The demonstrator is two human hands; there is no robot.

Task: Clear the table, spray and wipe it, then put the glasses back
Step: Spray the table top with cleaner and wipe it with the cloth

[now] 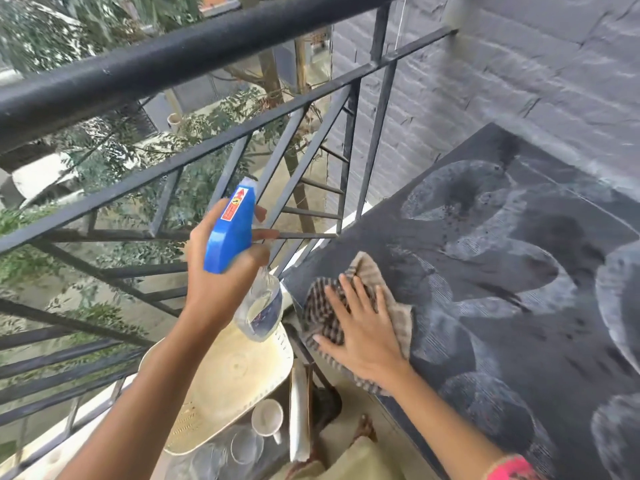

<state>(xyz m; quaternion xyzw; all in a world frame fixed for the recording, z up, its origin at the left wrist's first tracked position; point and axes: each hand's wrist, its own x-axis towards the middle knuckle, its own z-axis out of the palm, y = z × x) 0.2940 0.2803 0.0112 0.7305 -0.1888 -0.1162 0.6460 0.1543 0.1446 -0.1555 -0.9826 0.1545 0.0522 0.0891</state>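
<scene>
The dark table [502, 306] fills the right side, streaked with wet, curved wipe marks. My right hand [360, 327] lies flat with spread fingers on a checked brown cloth [329, 306] at the table's near left edge. My left hand [221, 271] grips a clear spray bottle [259, 306] with a blue trigger head [230, 226], held in the air left of the table with the index finger at the trigger. Clear glasses [242, 445] and a white cup [266, 417] stand low down, below the table's left side.
A black metal railing [173, 64] runs across the left and top, with trees and ground beyond it. A grey brick wall [519, 64] backs the table. A cream perforated plastic seat [225, 382] stands under the bottle, beside a narrow white object [299, 410].
</scene>
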